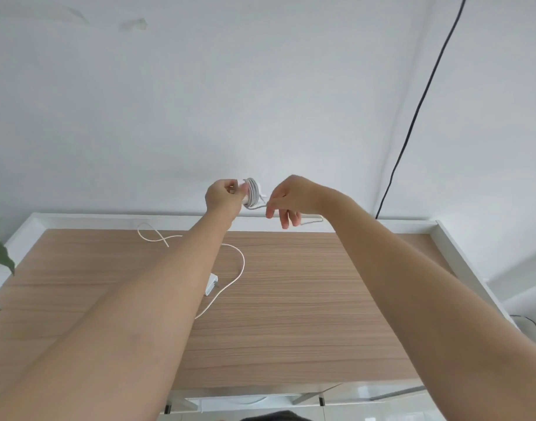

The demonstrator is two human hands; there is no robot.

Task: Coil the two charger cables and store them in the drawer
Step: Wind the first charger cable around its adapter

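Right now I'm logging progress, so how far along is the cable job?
Nothing is stored yet. In hand: the left hand holds a mostly wound white coil, while the right hand pinches its loose tail. Left: the second cable lies uncoiled on the wooden desk with its plug, and both must go in a drawer, which isn't visible.

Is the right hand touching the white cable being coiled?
Touching. The head view shows the right hand pinching the loose strand of the coiled cable between thumb and forefinger.
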